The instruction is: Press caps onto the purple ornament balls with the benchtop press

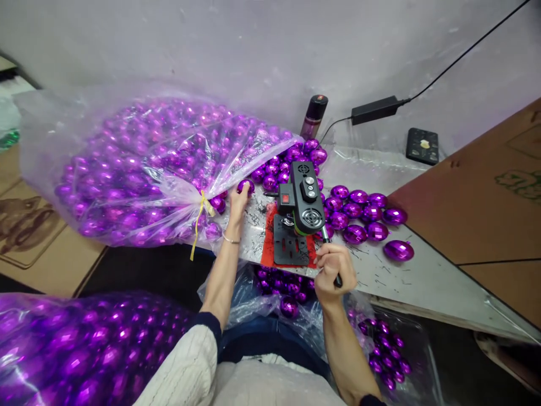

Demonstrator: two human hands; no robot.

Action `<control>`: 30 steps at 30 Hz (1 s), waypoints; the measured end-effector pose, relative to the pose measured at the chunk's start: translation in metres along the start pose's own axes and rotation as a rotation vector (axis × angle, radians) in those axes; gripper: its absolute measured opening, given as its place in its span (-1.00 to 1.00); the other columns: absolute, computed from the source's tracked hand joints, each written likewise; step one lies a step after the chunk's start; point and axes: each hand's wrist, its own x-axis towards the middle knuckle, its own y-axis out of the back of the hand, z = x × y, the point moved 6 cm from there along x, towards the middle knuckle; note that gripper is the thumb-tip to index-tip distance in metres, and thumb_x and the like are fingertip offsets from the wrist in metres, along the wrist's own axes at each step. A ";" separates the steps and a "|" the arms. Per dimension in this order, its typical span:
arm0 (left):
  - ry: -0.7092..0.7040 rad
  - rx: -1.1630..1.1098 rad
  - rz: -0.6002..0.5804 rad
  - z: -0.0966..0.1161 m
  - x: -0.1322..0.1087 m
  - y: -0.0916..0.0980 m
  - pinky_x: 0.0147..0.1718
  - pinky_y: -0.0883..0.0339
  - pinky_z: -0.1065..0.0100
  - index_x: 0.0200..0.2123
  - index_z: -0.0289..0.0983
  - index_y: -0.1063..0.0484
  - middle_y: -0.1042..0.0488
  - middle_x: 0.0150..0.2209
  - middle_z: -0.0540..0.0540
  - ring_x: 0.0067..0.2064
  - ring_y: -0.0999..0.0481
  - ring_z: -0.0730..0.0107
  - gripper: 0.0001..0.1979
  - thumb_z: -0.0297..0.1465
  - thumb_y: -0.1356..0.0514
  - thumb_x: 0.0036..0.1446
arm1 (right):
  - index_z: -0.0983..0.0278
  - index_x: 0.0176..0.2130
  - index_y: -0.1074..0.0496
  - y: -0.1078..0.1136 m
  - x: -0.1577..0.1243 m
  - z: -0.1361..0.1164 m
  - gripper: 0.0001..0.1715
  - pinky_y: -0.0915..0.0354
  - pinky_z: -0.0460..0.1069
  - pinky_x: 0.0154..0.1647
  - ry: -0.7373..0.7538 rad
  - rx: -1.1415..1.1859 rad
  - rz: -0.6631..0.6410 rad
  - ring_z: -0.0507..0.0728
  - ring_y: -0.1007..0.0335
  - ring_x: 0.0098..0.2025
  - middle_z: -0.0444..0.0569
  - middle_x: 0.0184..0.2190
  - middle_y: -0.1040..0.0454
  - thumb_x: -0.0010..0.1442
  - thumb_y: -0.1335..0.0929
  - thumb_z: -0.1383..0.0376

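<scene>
L hand point(238, 204): fingers lightly curled round one purple faceted ball point(244, 186), pinching it at the mouth of the big clear bag point(139, 163) of same balls, just left of the small black machine point(301, 211). L arm stretched fwd, wrist bent up, thin bracelet on it. R hand point(332, 266): fingers wrapped tight round the machine's black lever point(331, 256), fist near the counter point(422, 276) front edge. Machine sits on a red mat w/ black base plate. Loose balls point(367, 217) crowd behind and right of machine; bare counter strip right of R hand. More bagged balls below the edge, by the lap.
</scene>
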 end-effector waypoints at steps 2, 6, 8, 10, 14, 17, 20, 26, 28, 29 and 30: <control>0.073 -0.181 -0.130 -0.016 -0.031 -0.001 0.06 -0.58 0.14 0.12 -0.36 -0.52 -0.67 0.05 -0.29 0.01 -0.71 0.16 -0.62 -0.24 -0.25 0.36 | 0.20 -0.48 -0.35 0.000 0.005 -0.003 -0.62 -0.27 0.01 -0.46 -0.022 -0.002 0.015 0.06 -0.41 -0.46 -0.15 -0.52 -0.41 0.40 -0.27 0.36; 0.122 -0.218 -0.317 -0.047 -0.099 -0.003 0.06 -0.59 0.17 0.15 -0.26 -0.52 -0.67 0.07 -0.22 0.00 -0.71 0.20 -0.54 -0.17 -0.33 0.28 | 0.20 -0.51 -0.33 -0.001 0.021 -0.012 -0.57 -0.24 0.00 -0.46 -0.035 -0.011 0.053 0.05 -0.40 -0.47 -0.16 -0.56 -0.38 0.42 -0.28 0.35; 0.093 -0.161 -0.360 -0.058 -0.123 -0.004 0.13 -0.56 0.12 0.19 -0.25 -0.48 -0.67 0.09 -0.22 0.07 -0.69 0.15 -0.47 -0.12 -0.37 0.25 | 0.20 -0.50 -0.33 -0.002 0.028 -0.016 -0.57 -0.22 0.01 -0.45 -0.033 -0.026 0.050 0.04 -0.38 -0.48 -0.15 -0.55 -0.40 0.43 -0.27 0.33; 0.027 -0.090 -0.386 -0.063 -0.138 -0.006 0.19 -0.52 0.08 0.22 -0.24 -0.43 -0.65 0.11 -0.23 0.13 -0.67 0.12 -0.43 -0.10 -0.37 0.25 | 0.20 -0.49 -0.34 -0.003 0.033 -0.019 -0.57 -0.21 0.02 -0.45 -0.026 -0.035 0.035 0.04 -0.38 -0.48 -0.14 -0.53 -0.41 0.44 -0.27 0.33; -0.117 0.012 -0.437 -0.064 -0.154 -0.016 0.22 -0.48 0.09 0.22 -0.22 -0.37 -0.63 0.13 -0.24 0.16 -0.65 0.12 -0.44 -0.11 -0.36 0.26 | 0.20 -0.47 -0.34 -0.003 0.034 -0.021 -0.59 -0.24 0.01 -0.39 0.001 -0.037 0.029 0.04 -0.42 -0.43 -0.15 -0.52 -0.43 0.44 -0.27 0.35; -0.220 0.097 -0.391 -0.062 -0.159 -0.020 0.21 -0.48 0.07 0.19 -0.23 -0.39 -0.61 0.13 -0.25 0.15 -0.64 0.09 -0.45 -0.17 -0.40 0.23 | 0.21 -0.44 -0.37 -0.003 0.032 -0.020 -0.62 -0.25 0.01 -0.38 0.005 -0.038 0.019 0.04 -0.43 -0.42 -0.14 -0.49 -0.46 0.44 -0.27 0.37; -0.314 0.240 -0.335 -0.060 -0.161 -0.024 0.19 -0.47 0.04 0.18 -0.21 -0.42 -0.61 0.10 -0.23 0.12 -0.63 0.06 -0.46 -0.21 -0.43 0.19 | 0.21 -0.43 -0.37 -0.003 0.031 -0.020 -0.64 -0.26 0.00 -0.37 0.012 -0.026 0.003 0.04 -0.44 -0.41 -0.13 -0.47 -0.48 0.43 -0.27 0.38; -0.466 0.449 -0.284 -0.061 -0.163 -0.031 0.16 -0.43 -0.02 0.22 -0.21 -0.44 -0.64 0.03 -0.23 0.09 -0.63 -0.03 -0.35 -0.17 -0.50 0.13 | 0.20 -0.41 -0.38 -0.002 0.029 -0.021 -0.67 -0.28 0.01 -0.37 0.025 -0.030 -0.017 0.04 -0.44 -0.41 -0.13 -0.46 -0.49 0.42 -0.27 0.40; -0.558 0.479 -0.317 -0.061 -0.166 -0.033 0.19 -0.41 -0.03 0.22 -0.21 -0.45 -0.63 0.07 -0.24 0.12 -0.62 -0.03 -0.37 -0.16 -0.49 0.15 | 0.20 -0.40 -0.39 -0.002 0.028 -0.021 -0.67 -0.28 0.01 -0.37 0.026 -0.040 -0.024 0.04 -0.44 -0.40 -0.12 -0.45 -0.50 0.42 -0.27 0.41; -0.609 0.486 -0.339 -0.062 -0.167 -0.034 0.21 -0.39 -0.03 0.22 -0.21 -0.45 -0.62 0.10 -0.25 0.15 -0.60 -0.04 -0.38 -0.16 -0.48 0.17 | 0.20 -0.40 -0.39 -0.002 0.028 -0.021 -0.67 -0.28 0.01 -0.37 0.027 -0.045 -0.026 0.04 -0.45 -0.40 -0.12 -0.45 -0.51 0.42 -0.27 0.41; -0.653 0.488 -0.361 -0.062 -0.169 -0.035 0.22 -0.38 -0.03 0.23 -0.21 -0.45 -0.61 0.13 -0.27 0.18 -0.59 -0.05 -0.39 -0.16 -0.47 0.18 | 0.20 -0.40 -0.39 -0.002 0.027 -0.021 -0.67 -0.28 0.00 -0.38 0.030 -0.049 -0.027 0.04 -0.45 -0.39 -0.11 -0.44 -0.51 0.42 -0.27 0.41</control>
